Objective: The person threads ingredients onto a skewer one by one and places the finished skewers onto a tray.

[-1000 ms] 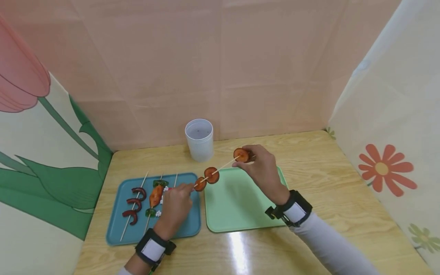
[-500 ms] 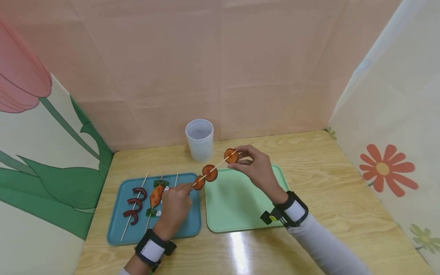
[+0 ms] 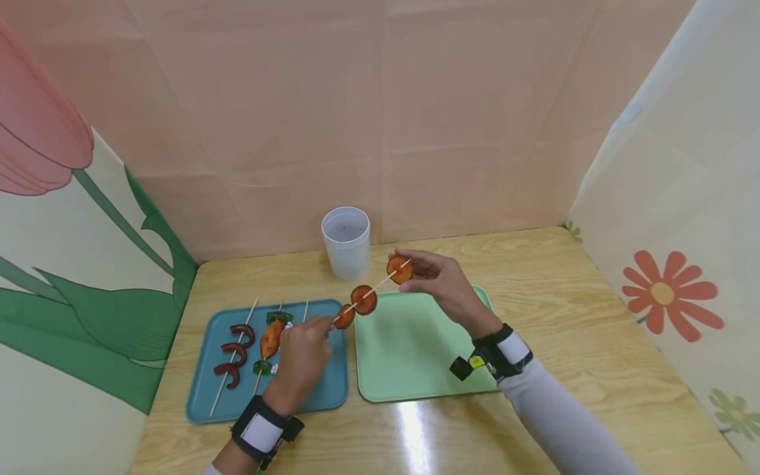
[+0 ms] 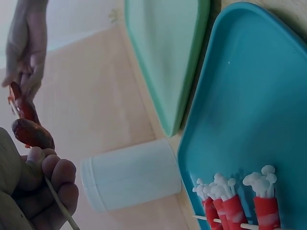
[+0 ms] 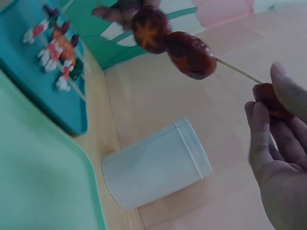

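Observation:
My left hand pinches the lower end of a thin wooden skewer, held up over the gap between two trays. Two browned round mushroom caps sit together on it close to those fingers; in the right wrist view one cap has a star cut into its top. Farther up, a third mushroom cap is threaded near the tip, which pokes out beyond it. Thumb and fingers of my right hand hold this third cap by its edge.
A blue tray on the left carries skewers of curled dark-red pieces, an orange piece between green slices, and red rolls with white mushroom tops. Beside it lies a light green tray. Behind them stands a white cup.
My right hand has slid the third mushroom cap down and left along the skewer, so the tip now shows past it. The right wrist has turned slightly; my left hand has barely moved.

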Demonstrator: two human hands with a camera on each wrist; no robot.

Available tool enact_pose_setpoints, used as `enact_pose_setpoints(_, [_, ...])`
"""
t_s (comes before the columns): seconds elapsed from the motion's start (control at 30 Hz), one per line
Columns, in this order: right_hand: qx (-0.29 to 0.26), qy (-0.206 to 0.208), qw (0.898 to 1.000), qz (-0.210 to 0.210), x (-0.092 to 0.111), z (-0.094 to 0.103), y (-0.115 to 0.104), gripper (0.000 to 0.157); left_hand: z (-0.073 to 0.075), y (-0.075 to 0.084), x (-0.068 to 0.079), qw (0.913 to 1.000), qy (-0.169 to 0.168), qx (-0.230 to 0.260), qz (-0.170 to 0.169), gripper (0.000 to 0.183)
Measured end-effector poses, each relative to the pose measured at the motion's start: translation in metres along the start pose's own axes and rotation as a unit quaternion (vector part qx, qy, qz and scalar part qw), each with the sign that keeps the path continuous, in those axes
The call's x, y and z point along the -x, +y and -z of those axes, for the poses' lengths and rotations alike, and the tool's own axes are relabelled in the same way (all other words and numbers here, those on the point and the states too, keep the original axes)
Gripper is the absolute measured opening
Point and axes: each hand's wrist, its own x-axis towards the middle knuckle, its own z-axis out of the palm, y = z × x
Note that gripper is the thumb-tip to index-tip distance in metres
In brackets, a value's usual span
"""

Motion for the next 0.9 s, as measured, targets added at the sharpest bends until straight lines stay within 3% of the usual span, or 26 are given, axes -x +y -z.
enact_pose_setpoints(0.17, [-0.038, 0.005, 0.999, -0.010, -0.002, -0.003, -0.001, 0.058, 0.000, 0.000, -0.001, 0.9999, 0.008, -0.011, -0.004, 0.022])
enact_pose_setpoints(0.37, [-0.008, 0.005, 1.000, -0.009, -0.003, -0.020, 0.002, 0.053, -0.001, 0.001, -0.003, 0.9994, 0.023, -0.017, -0.017, 0.023])
enact_pose_setpoints(0.6, [-0.002, 0.012, 1.000, -0.013, -0.009, -0.038, 0.008, 0.049, 0.001, 0.000, 0.002, 0.9990, 0.034, -0.029, -0.008, 0.021])
enact_pose_setpoints(0.7, [-0.015, 0.000, 1.000, -0.019, -0.015, -0.047, 0.015, 0.051, 0.000, -0.002, 0.010, 0.9991, 0.026, -0.033, -0.003, 0.010])
enact_pose_setpoints(0.77, [-0.029, -0.003, 0.999, -0.027, -0.020, -0.055, 0.021, 0.051, -0.001, -0.004, 0.017, 0.9995, 0.016, -0.028, 0.001, 0.014])
enact_pose_setpoints(0.9, [-0.029, 0.016, 0.998, -0.052, -0.027, -0.076, 0.036, 0.044, -0.003, -0.002, 0.032, 0.9979, -0.038, -0.011, 0.051, 0.021])
